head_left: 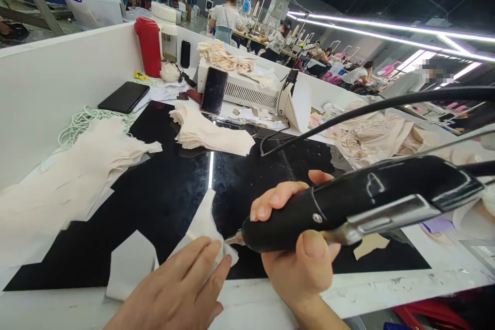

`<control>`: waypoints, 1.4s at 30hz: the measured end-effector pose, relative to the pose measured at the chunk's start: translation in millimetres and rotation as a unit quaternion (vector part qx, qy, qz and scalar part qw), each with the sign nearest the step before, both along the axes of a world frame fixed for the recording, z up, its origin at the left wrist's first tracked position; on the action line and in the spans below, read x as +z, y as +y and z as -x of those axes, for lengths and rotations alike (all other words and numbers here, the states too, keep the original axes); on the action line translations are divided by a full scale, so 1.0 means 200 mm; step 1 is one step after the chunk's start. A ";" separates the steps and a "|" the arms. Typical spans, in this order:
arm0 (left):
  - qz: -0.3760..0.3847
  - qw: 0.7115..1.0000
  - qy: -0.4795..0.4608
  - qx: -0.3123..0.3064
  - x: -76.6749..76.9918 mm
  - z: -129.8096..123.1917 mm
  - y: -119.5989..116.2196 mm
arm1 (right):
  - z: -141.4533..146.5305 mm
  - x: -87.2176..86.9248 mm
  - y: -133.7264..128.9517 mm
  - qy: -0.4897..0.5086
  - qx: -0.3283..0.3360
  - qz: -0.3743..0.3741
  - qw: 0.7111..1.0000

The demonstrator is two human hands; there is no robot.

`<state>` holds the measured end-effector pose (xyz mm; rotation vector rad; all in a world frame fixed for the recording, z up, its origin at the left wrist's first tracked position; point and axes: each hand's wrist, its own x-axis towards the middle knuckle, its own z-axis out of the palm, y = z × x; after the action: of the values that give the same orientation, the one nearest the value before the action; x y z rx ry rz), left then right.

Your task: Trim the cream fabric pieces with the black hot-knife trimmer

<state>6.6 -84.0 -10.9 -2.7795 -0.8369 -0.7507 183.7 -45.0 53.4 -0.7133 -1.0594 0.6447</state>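
My right hand is wrapped around a black corded hand tool with a metal lever along its side and a pointed metal nozzle. The nozzle tip meets or nearly meets the edge of a small white fabric piece on the black mat. My left hand lies over the near end of that piece, its fingers stretched out and pressing it down. Part of the fabric is hidden under these fingers. Left of this hand lies a white cut panel.
Stacks of cream fabric pieces lie at left and at the mat's far edge. Behind are a phone, a white vented box, a red cup and a black tablet. A black cable arches at right near a fabric heap.
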 end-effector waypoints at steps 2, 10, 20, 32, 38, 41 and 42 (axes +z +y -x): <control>0.006 1.000 0.013 -0.017 0.03 -0.02 0.04 | 0.00 0.00 0.00 -0.006 -0.007 0.006 1.000; 0.024 0.996 0.006 -0.082 0.04 0.01 0.22 | -0.01 -0.02 -0.01 -0.015 -0.004 0.007 1.000; 0.015 0.998 -0.007 -0.055 0.03 0.07 0.26 | 0.01 0.01 0.03 0.012 -0.027 0.007 1.000; 0.008 0.999 -0.017 -0.050 0.03 0.06 0.25 | 0.04 -0.02 0.07 0.029 0.010 0.009 0.999; 0.024 0.998 -0.019 -0.052 0.02 0.05 0.25 | 0.05 -0.02 0.10 0.035 0.023 -0.019 0.999; 0.020 0.999 -0.002 -0.037 0.01 0.04 0.21 | 0.06 -0.03 0.10 0.032 0.029 -0.009 0.999; 0.017 0.999 0.003 -0.031 0.01 0.04 0.19 | 0.06 -0.04 0.10 0.030 0.029 -0.005 0.999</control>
<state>-1.7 -46.1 -9.5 -2.8485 -0.7718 -0.7451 171.7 -25.2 46.2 -0.6527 -1.0294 0.7064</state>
